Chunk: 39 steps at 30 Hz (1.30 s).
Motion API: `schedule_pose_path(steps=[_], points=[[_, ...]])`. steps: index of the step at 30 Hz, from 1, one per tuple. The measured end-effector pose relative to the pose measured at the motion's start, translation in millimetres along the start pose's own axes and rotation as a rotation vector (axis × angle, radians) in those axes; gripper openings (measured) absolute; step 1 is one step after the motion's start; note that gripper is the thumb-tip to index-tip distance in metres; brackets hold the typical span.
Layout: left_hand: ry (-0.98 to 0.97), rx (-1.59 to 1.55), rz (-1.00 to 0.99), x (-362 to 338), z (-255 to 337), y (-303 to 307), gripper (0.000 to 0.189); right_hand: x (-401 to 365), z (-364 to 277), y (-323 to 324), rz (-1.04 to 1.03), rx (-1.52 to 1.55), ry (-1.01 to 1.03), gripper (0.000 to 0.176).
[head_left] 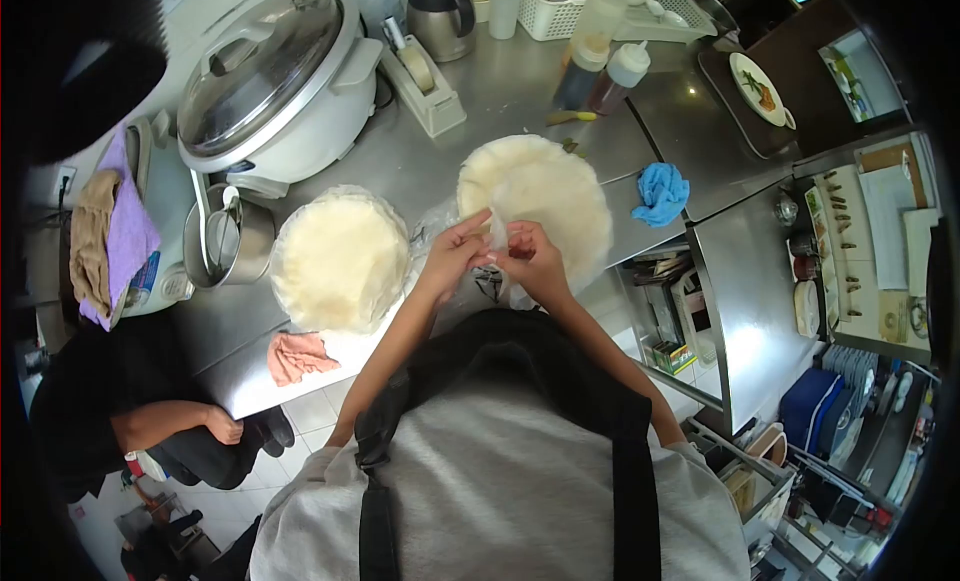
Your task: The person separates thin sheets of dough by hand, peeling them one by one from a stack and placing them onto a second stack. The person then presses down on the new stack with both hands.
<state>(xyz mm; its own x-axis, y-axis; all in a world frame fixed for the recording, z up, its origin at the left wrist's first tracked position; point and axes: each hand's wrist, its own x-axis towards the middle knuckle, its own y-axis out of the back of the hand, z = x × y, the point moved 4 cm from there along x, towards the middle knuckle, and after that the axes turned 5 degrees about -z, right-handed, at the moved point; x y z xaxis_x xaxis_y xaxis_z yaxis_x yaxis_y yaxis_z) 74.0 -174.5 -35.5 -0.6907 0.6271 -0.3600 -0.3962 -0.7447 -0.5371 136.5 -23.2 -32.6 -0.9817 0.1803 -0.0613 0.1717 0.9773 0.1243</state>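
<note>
A stack of thin, round, pale wrapper sheets [555, 196] lies on the steel counter in front of me. At its near edge, my left hand [456, 256] and my right hand [537, 268] meet with fingertips pinched together. Between them a thin whitish edge of a wrapper sheet [498, 231] stands up, folded. Crumpled clear plastic [432, 236] lies beside and under my left hand, with dark print showing below the fingers. A second round stack of wrapper sheets [340, 259] sits to the left, apart from both hands, on clear plastic.
A large rice cooker [275, 91], a pot with ladles [228, 236] and a tape dispenser [425, 81] stand left and behind. Sauce bottles [620, 76] are at the back, a blue cloth [661, 194] right, a pink cloth [300, 358] front left. Another person's hand [224, 425] is lower left.
</note>
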Motion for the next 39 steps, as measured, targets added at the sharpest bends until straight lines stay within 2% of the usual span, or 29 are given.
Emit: schedule_pose_path(steps=[3, 6, 9, 12, 16, 20, 23, 26, 29, 32, 36, 38, 39], points=[[-0.022, -0.021, -0.026, -2.7, 0.4, -2.1, 0.049, 0.6, -2.2, -0.3, -0.037, 0.009, 0.012, 0.057], [-0.141, 0.129, -0.027, 1.0, -6.2, -4.5, 0.045, -0.1, -8.1, -0.8, -0.053, 0.077, -0.051, 0.049], [-0.112, 0.251, -0.008, 10.7, -10.1, -8.2, 0.032, 3.8, -5.8, -0.1, -0.018, 0.110, -0.007, 0.028], [-0.027, 0.360, 0.119, 10.9, -4.4, -15.5, 0.020, 4.4, -15.1, 14.7, 0.065, -0.104, -0.039, 0.017], [-0.098, 0.548, 0.245, 20.0, 2.4, 3.5, 0.024, 13.4, -18.0, 32.5, 0.141, -0.209, -0.036, 0.018], [-0.131, 0.366, 0.331, 20.0, 21.0, 16.8, 0.026, 14.4, -21.1, 57.0, 0.262, -0.179, -0.098, 0.020], [-0.118, 0.385, 0.336, 22.4, 21.6, 39.2, 0.024, 12.8, -1.1, 73.4, 0.324, -0.203, -0.111, 0.023], [-0.049, 0.554, 0.304, 22.2, 20.8, 49.7, 0.020, 8.6, 15.3, 81.7, 0.325, -0.201, -0.175, 0.025], [0.015, 0.539, 0.121, 28.0, 23.7, 51.3, 0.020, 11.1, 7.5, 84.8, 0.208, -0.206, -0.191, 0.024], [-0.204, 0.633, -0.118, 40.9, 37.2, 27.9, 0.030, 13.4, 12.2, 86.3, 0.058, -0.167, -0.172, 0.023], [-0.026, 0.526, -0.086, 59.7, 32.3, 8.3, 0.037, 19.3, 24.2, 76.0, -0.026, -0.145, -0.167, 0.028], [0.039, 0.506, -0.053, 57.6, 32.9, -8.2, 0.035, 20.5, 6.2, 70.8, 0.002, -0.155, -0.188, 0.033], [0.044, 0.394, -0.078, 55.7, 29.9, -17.6, 0.035, 20.9, -7.1, 68.6, 0.015, -0.159, -0.201, 0.035]])
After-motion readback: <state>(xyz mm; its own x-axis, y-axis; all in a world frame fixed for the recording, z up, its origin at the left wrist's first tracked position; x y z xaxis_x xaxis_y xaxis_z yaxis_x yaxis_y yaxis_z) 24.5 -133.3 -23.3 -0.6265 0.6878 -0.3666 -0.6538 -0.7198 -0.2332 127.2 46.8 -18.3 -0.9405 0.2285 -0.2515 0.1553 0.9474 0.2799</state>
